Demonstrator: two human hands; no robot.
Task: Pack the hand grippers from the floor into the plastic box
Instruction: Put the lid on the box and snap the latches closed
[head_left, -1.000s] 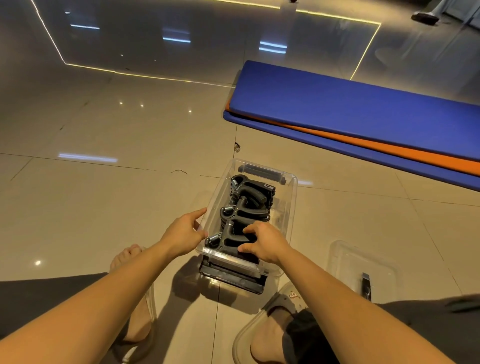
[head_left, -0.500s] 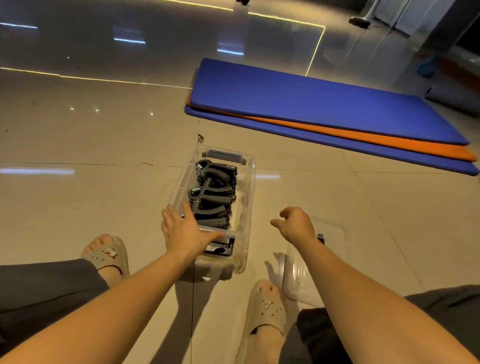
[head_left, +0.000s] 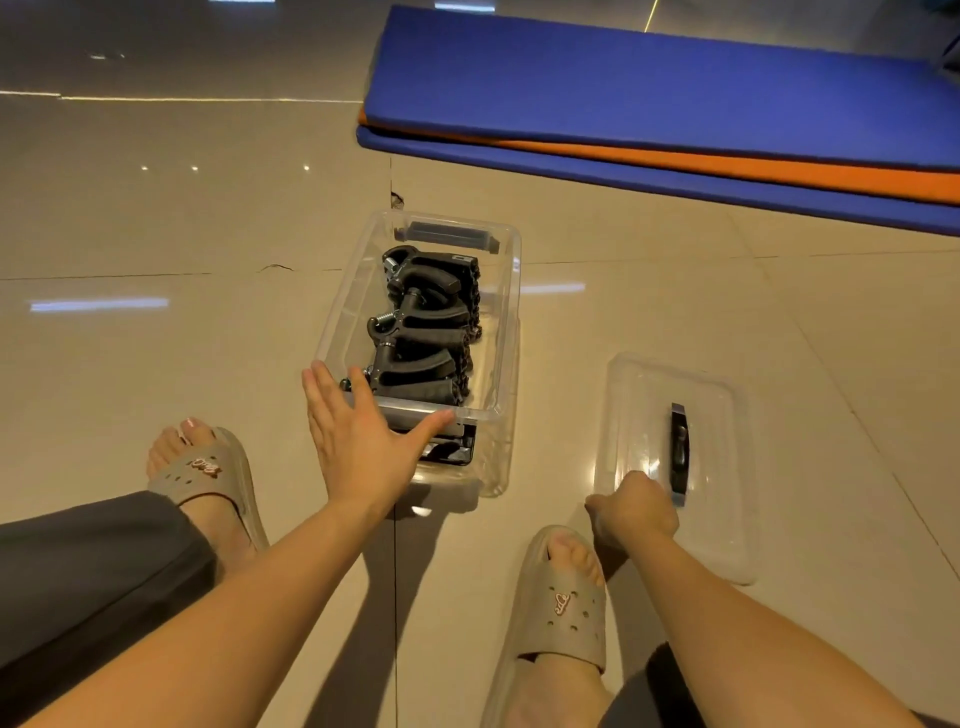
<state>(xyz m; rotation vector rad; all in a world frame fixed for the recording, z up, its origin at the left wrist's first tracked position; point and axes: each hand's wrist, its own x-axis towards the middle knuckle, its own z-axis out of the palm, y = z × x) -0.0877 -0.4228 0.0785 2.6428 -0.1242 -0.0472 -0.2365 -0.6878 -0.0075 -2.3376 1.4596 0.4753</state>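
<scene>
Since half a second ago, right hand (head_left: 636, 506) has dropped onto the lid (head_left: 711, 519), fingers curled at its near edge; grip unclear. Left hand (head_left: 363, 441), spread, steadies the plastic box (head_left: 506, 291) holding the hand grippers (head_left: 426, 332). Box lies at ten o'clock from the lid, long axes parallel.

Black hand grippers (head_left: 423, 332), clear plastic box (head_left: 506, 332), blue-orange mats (head_left: 649, 104)

Hand grippers (head_left: 423, 332) inside plastic box (head_left: 506, 322)
</scene>
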